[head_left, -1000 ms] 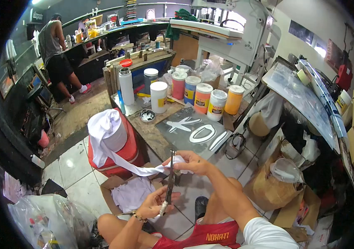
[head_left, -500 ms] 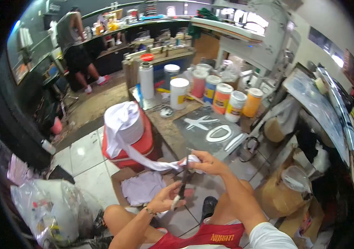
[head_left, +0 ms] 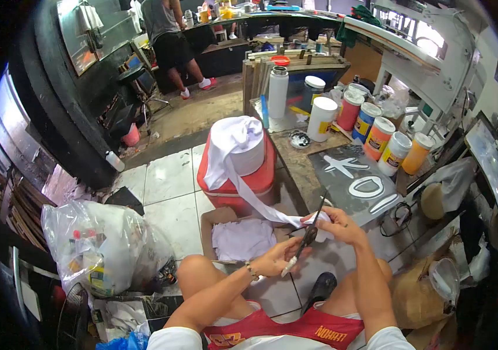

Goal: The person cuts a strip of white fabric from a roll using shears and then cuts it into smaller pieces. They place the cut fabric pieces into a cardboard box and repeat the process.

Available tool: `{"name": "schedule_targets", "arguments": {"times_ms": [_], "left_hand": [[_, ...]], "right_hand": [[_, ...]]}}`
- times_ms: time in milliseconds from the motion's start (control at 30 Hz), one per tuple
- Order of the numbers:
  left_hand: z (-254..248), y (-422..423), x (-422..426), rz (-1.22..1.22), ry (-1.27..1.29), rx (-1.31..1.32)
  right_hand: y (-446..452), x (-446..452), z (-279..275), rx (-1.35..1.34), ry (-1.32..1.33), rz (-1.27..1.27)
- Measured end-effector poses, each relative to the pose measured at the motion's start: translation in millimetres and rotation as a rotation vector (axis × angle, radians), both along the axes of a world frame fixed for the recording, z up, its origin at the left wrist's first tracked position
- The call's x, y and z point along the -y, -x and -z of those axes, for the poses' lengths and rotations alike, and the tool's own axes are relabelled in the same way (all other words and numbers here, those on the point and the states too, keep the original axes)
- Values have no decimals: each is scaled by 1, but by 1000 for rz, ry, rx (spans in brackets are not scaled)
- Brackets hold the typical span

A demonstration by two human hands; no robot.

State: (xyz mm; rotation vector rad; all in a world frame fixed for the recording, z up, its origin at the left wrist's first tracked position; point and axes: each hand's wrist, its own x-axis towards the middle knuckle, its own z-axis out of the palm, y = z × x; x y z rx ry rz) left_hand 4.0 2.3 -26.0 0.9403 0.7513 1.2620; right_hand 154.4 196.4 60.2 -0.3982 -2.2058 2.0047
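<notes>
My left hand point(head_left: 277, 256), a bracelet at its wrist, grips a pair of scissors point(head_left: 305, 238) with dark blades and a whitish handle end. The blades point up and away, beside my right hand point(head_left: 342, 225). Pinched in my right hand's fingers is the end of a long white fabric strip point(head_left: 253, 201). That strip runs back to a pile of white cloth draped on a white bucket point(head_left: 248, 157), which stands on a red cooler box point(head_left: 240, 195). Below the strip, a cardboard box point(head_left: 208, 233) holds folded white fabric point(head_left: 243, 239).
Paint tubs, including an orange one point(head_left: 417, 154), stand on a low table right of the cooler, near a dark board point(head_left: 351, 184) with white shapes. A clear plastic bag point(head_left: 100, 245) of rubbish lies left. Another person point(head_left: 170, 44) stands at the back counter.
My view has swung left, so the scene sits further right. The scissors have gone from nearly upright to slanting right. My right hand still holds the strip.
</notes>
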Motion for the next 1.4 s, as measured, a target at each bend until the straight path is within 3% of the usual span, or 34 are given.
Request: {"name": "schedule_targets", "arguments": {"times_ms": [167, 367, 433, 467, 500, 567, 633, 800, 900, 1033, 1100, 1300, 1400], "left_hand": [[-4, 4, -1, 51, 114, -106], [-4, 6, -2, -41, -9, -113], [-12, 14, -1, -33, 118, -6], [-16, 14, -4, -89, 168, 117], [-18, 13, -3, -202, 155, -110], [-47, 8, -4, -333, 105, -169], [-34, 10, -7, -539, 82, -215], [-35, 10, -8, -738, 68, -103], [-37, 21, -7, -698, 73, -69], [-28, 38, -8, -700, 7, -241], [-46, 41, -1, -663, 126, -201], [-40, 43, 0, -659, 49, -168], [-42, 63, 5, -727, 76, -302]], "right_hand": [[0, -14, 10, -26, -52, 58], [3, -17, 47, 6, -53, 42], [2, -16, 47, 12, -41, 46], [3, -14, 38, 14, -19, 93], [1, -8, 31, 32, 13, 144], [8, 2, 22, -32, 57, 170], [21, 10, 35, -147, 310, 183], [36, 39, 55, -114, 459, 195], [42, 51, 58, -159, 467, 208], [47, 46, 63, -204, 479, 181], [45, 46, 65, -190, 444, 179], [48, 57, 62, -209, 379, 128], [48, 57, 60, -207, 328, 134]]}}
